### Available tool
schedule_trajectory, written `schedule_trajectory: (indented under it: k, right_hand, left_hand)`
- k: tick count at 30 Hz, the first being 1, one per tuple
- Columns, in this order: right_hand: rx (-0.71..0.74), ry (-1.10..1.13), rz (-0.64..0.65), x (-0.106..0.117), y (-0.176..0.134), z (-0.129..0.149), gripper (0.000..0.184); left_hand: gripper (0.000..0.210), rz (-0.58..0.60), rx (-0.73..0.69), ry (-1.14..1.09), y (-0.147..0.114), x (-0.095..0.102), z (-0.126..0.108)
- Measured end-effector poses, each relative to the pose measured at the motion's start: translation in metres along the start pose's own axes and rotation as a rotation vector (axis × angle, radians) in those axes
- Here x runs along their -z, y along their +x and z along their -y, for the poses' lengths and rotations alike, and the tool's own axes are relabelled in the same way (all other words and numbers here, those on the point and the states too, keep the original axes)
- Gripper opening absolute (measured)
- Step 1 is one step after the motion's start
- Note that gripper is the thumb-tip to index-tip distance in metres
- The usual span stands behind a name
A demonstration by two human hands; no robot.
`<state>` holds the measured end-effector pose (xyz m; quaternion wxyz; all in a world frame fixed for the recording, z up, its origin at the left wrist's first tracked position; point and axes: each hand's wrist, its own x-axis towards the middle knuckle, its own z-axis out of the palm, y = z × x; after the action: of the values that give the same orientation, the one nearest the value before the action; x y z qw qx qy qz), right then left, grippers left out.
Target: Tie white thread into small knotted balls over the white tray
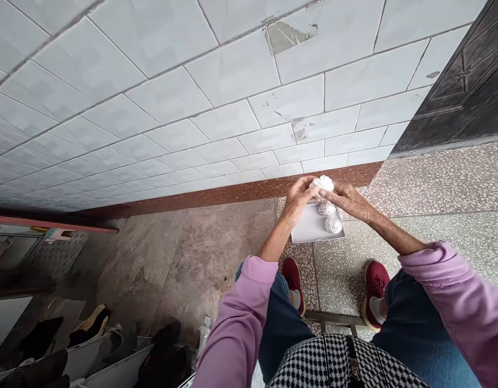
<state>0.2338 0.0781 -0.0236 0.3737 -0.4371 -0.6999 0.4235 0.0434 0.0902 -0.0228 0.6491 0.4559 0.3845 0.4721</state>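
Note:
My left hand (300, 198) and my right hand (346, 200) are raised in front of me, both closed on a small white yarn piece (322, 184). It looks bumpy and rounded, like bunched or crocheted yarn; its exact form is too small to tell. Both thumbs press on its near side, while the fingers behind it are partly hidden. Below the hands, a shallow white tray (307, 229) rests on the floor. Inside its right half sit two balls of white yarn, one ball (333, 225) nearer me and another ball (325, 208) partly under my hands.
A white tiled wall (216, 124) with chipped patches rises ahead. At the right stands a dark door (467, 81). My red shoes (377, 280) flank a low bar on the speckled floor. Boxes with dark shoes (87, 326) lie at lower left.

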Motion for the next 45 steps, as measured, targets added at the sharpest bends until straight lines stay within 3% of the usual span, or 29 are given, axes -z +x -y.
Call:
schedule_trajectory:
  k: [3,9,15,21,29,37,41,45]
  right_hand:
    - [0.008,-0.022,0.006,-0.001,-0.002,0.003,0.065]
    - [0.010,-0.006,-0.031,-0.006,-0.019,0.012,0.062]
    - [-0.074,0.011,-0.028,-0.011,-0.021,0.003,0.070]
    - [-0.036,0.021,-0.009,-0.010,-0.009,0.001,0.063]
    - [0.002,-0.003,0.110,-0.017,-0.009,-0.016,0.062]
    - [-0.058,-0.424,0.187,-0.048,-0.024,-0.008,0.033]
    - [0.040,-0.365,0.126,-0.031,-0.022,0.004,0.036]
    - [0.120,-0.316,-0.034,0.002,-0.012,0.006,0.038]
  left_hand:
    - [0.056,0.046,0.033,0.022,0.000,0.002,-0.004]
    - [0.050,0.004,0.114,-0.106,-0.010,-0.004,0.001]
    - [0.059,-0.001,0.233,-0.136,-0.008,-0.001,0.009]
    - [0.060,0.035,0.137,-0.001,-0.009,0.004,0.002]
    - [0.060,-0.143,0.080,0.035,-0.001,0.009,0.007]
    - [0.056,-0.234,0.017,0.146,0.005,0.012,0.007]
    - [0.052,-0.212,-0.021,0.355,0.006,0.015,0.012]
    - [0.057,-0.024,0.016,0.452,0.000,0.013,0.014]
